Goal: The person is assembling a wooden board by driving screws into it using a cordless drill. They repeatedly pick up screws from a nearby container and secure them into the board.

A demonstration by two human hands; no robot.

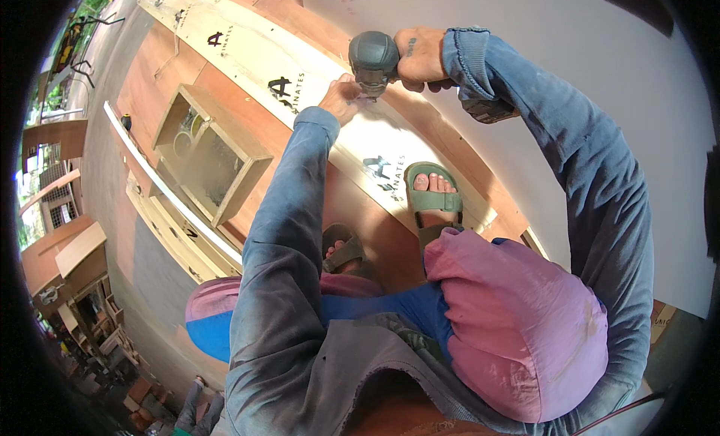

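My right hand (421, 55) is wrapped round the grip of a dark cordless drill (373, 52), whose battery end shows below my right cuff. The drill's nose points down at a long pale board (255, 72) printed with dark marks. Just left of the nose, my left hand (342, 98) has its fingers pinched together near the board's surface. What those fingers hold, if anything, is too small to make out. My sandalled foot (435, 190) rests on the same board, close to its near end.
Left of the board lies a wooden open box (217, 155) with round items inside. A long white strip (169, 192) runs beside it. A large white panel (540, 68) stands along the right. Stacked wooden pieces (79, 263) fill the far left, and a person's legs (199, 410) show at lower left.
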